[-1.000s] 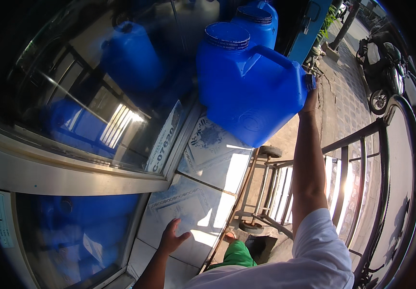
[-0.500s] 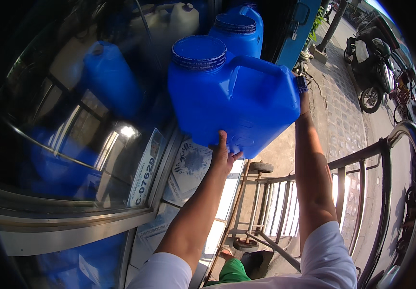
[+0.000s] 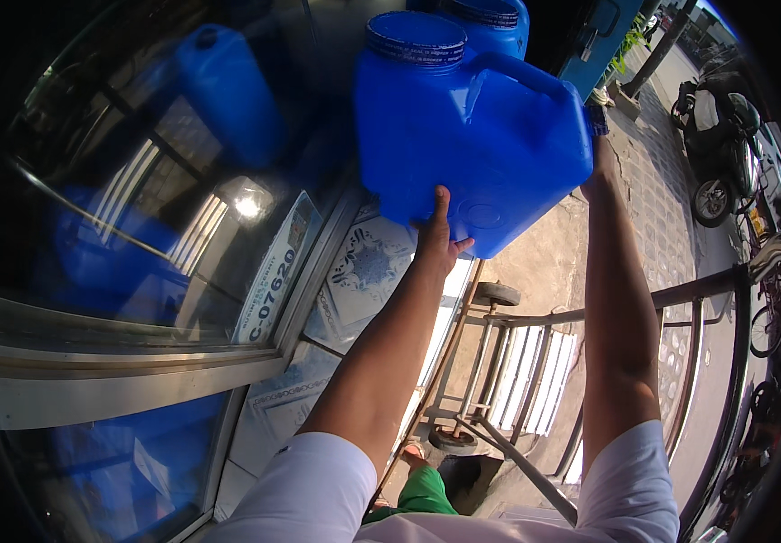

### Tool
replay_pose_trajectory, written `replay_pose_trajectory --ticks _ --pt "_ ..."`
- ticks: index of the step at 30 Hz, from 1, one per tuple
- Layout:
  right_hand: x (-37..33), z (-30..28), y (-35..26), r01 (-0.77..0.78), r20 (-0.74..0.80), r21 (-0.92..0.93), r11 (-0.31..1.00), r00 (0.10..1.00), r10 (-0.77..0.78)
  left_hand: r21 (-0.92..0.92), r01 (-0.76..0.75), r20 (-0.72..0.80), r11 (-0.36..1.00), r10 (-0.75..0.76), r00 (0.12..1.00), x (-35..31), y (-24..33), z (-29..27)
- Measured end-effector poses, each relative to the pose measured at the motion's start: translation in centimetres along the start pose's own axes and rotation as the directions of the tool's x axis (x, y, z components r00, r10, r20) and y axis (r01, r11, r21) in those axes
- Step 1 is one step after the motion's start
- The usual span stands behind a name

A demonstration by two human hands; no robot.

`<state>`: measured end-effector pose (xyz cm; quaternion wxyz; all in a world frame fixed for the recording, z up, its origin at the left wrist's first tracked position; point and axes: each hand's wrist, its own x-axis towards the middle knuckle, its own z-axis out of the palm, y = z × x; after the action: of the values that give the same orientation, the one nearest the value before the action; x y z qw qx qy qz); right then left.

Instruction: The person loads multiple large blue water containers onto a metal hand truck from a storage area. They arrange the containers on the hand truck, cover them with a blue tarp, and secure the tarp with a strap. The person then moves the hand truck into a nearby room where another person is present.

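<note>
A big blue plastic water jug (image 3: 463,145) with a wide round screw lid and a moulded top handle is held out in front of me, tilted. My left hand (image 3: 439,226) grips its lower near edge, the thumb up against the front face and the other fingers partly hidden under the base. At the jug's right side, my right hand (image 3: 600,163) holds it below a small dark cap (image 3: 597,119); its fingers are hidden behind the jug. A second blue jug (image 3: 490,16) with a similar lid stands just beyond.
On the left is a glass pane (image 3: 164,208) with a paper sign, reflecting blue jugs. Patterned tiles (image 3: 363,262) run below. A wheeled metal cart (image 3: 490,362) with rails stands at lower right. Farther right are a paved walk (image 3: 643,199) and a parked motorcycle (image 3: 716,136).
Both hands have carried the jug farther away and a little to the right, bringing it closer to the second jug. My grip on it looks the same.
</note>
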<state>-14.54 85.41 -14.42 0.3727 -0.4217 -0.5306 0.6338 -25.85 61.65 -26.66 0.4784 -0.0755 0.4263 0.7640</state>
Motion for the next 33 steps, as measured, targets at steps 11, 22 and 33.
replay_pose_trajectory --ticks 11,22,33 --pt "-3.1 1.8 0.8 0.033 0.146 0.431 0.902 0.984 -0.106 0.221 0.037 0.073 0.975 -0.054 0.996 0.7 -0.2 -3.0" --pt "-2.0 1.0 0.9 0.088 0.175 0.301 0.949 0.974 -0.146 0.748 0.067 -0.042 0.660 -0.054 0.998 -27.7 -8.6 -30.5" --pt "-22.2 4.9 25.3 0.124 0.190 -0.599 0.791 0.982 -0.010 0.888 -0.021 -0.375 0.459 0.698 -0.611 -63.2 11.0 -47.7"
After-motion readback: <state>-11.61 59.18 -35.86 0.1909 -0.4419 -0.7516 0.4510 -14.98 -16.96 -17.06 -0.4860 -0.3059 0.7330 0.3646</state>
